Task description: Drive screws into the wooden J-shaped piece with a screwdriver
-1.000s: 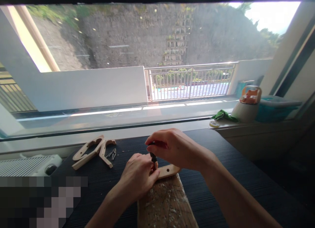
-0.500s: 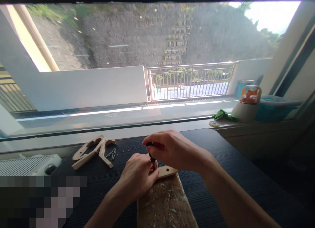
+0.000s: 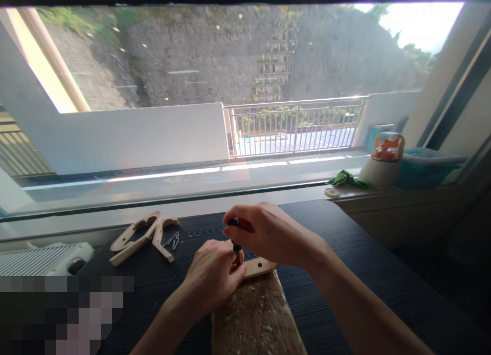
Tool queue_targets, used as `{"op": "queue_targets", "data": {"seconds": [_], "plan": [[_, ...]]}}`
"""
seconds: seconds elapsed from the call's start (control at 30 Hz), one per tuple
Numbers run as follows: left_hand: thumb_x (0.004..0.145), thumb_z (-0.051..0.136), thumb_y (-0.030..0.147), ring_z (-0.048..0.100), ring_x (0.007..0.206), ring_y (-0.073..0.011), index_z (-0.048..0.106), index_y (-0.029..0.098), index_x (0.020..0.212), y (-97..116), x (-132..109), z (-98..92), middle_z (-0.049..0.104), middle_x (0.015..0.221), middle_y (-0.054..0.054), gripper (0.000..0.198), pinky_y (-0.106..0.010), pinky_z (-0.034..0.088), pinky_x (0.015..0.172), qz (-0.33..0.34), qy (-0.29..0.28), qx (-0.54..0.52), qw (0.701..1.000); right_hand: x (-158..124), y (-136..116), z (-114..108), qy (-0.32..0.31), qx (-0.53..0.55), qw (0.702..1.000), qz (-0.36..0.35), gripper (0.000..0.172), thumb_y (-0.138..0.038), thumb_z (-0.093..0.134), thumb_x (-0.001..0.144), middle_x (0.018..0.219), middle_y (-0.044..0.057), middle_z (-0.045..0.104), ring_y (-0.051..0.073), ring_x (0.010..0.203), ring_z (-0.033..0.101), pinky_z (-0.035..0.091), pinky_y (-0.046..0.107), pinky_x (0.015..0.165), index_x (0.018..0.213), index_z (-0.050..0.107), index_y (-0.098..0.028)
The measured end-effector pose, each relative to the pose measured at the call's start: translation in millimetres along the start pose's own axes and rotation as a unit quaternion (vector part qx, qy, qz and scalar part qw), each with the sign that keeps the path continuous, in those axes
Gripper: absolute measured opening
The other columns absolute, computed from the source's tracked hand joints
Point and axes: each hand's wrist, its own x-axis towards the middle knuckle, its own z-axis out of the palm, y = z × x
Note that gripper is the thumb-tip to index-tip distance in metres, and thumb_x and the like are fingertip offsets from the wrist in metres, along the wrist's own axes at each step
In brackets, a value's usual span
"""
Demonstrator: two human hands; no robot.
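Note:
My right hand [image 3: 274, 235] is closed round the dark handle of a screwdriver [image 3: 237, 246], which stands nearly upright, tip down. Beside its shaft, my left hand [image 3: 215, 270] presses and grips a pale wooden piece [image 3: 256, 267]; the thumb lies along the near side and the other fingers are mostly hidden. One dark round hole shows in the exposed end of this piece. Underneath lies a scuffed wooden board [image 3: 257, 314] with a shiny, scratched surface. The screwdriver's tip is hidden behind my left fingers.
To the left on the dark table [image 3: 356, 293] lie curved wooden parts [image 3: 132, 242], with several screws [image 3: 175, 241] near them. A window sill behind holds a green cloth [image 3: 346, 179], a pale kettle-like container [image 3: 379, 168] and a teal bin [image 3: 427, 168]. A white heater-like unit [image 3: 49, 258] stands left.
The view has shifted slightly. My right hand has turned a little on the screwdriver's handle; my left hand keeps its place on the wooden piece.

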Motion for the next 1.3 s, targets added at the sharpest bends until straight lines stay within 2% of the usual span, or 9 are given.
{"op": "queue_targets", "data": {"seconds": [0.2,0.47,0.57,0.77,0.9,1.1,1.2,1.3], "plan": [[0.073,0.057,0.032,0.056,0.068,-0.0189,0.062,0.023,0.063,-0.7,-0.3,0.9,0.062,0.062,0.0,0.014,-0.028,0.033,0.063,-0.002,0.007,0.0,1.0,-1.5,-0.3,-4.1,-0.004,-0.013,0.999,-0.029,0.022,-0.028,0.05,0.084,0.07,-0.002,0.064,0.007,0.061,0.051,0.029,0.021,0.057,0.097,0.067,-0.021],[0.074,0.055,0.031,0.056,0.071,-0.0176,0.06,0.023,0.063,-0.2,-0.5,0.3,0.064,0.07,0.002,0.015,-0.028,0.034,0.066,0.001,0.001,-0.021,1.0,1.2,1.5,1.2,0.012,-0.04,0.999,0.018,0.023,-0.038,0.051,0.084,0.064,0.0,0.062,0.009,0.055,0.048,0.025,0.022,0.051,0.089,0.061,-0.018],[0.074,0.053,0.031,0.055,0.068,-0.0176,0.059,0.022,0.062,-0.8,-1.3,2.0,0.063,0.067,0.0,0.016,-0.028,0.033,0.063,-0.006,0.009,-0.011,1.0,-1.0,0.3,0.7,0.013,-0.057,0.998,0.005,0.023,-0.039,0.05,0.084,0.064,-0.001,0.062,0.009,0.055,0.049,0.025,0.022,0.051,0.091,0.062,-0.02],[0.075,0.053,0.029,0.056,0.071,-0.018,0.061,0.022,0.069,0.3,-0.5,1.6,0.065,0.069,0.001,0.012,-0.028,0.033,0.065,-0.006,0.003,-0.019,1.0,-3.6,-1.5,-2.4,-0.002,-0.07,0.997,-0.038,0.019,-0.03,0.048,0.085,0.076,-0.001,0.067,0.01,0.067,0.055,0.029,0.022,0.057,0.095,0.063,-0.022],[0.076,0.051,0.029,0.056,0.069,-0.0168,0.062,0.021,0.066,2.8,-0.2,-2.1,0.064,0.068,0.0,0.016,-0.028,0.033,0.065,-0.007,-0.009,0.0,1.0,-2.0,0.4,-1.4,0.001,-0.077,0.997,-0.003,0.02,-0.035,0.05,0.084,0.068,0.0,0.064,0.01,0.06,0.051,0.027,0.023,0.053,0.092,0.062,-0.02],[0.077,0.051,0.029,0.056,0.069,-0.0162,0.061,0.022,0.062,3.3,-0.3,-4.7,0.064,0.07,0.0,0.02,-0.028,0.034,0.066,0.012,-0.017,0.006,1.0,-2.1,0.6,-2.5,0.006,-0.077,0.997,0.031,0.024,-0.04,0.05,0.083,0.065,0.001,0.062,0.01,0.055,0.047,0.024,0.024,0.051,0.088,0.061,-0.018],[0.079,0.047,0.031,0.057,0.07,-0.018,0.06,0.02,0.06,2.8,-1.3,-2.9,0.064,0.069,-0.002,0.025,-0.029,0.035,0.066,0.002,-0.013,0.022,1.0,-4.7,-2.3,-5.5,-0.003,-0.072,0.997,0.017,0.023,-0.039,0.05,0.083,0.062,-0.001,0.06,0.009,0.053,0.045,0.024,0.023,0.051,0.087,0.064,-0.02],[0.079,0.048,0.03,0.058,0.076,-0.0197,0.062,0.02,0.067,2.1,-2.1,-0.7,0.065,0.072,-0.003,0.021,-0.029,0.037,0.069,-0.004,-0.002,0.012,1.0,-6.0,-4.9,-7.2,-0.011,-0.056,0.998,-0.021,0.021,-0.031,0.05,0.083,0.07,-0.001,0.063,0.009,0.059,0.049,0.026,0.023,0.054,0.092,0.066,-0.022]]}}
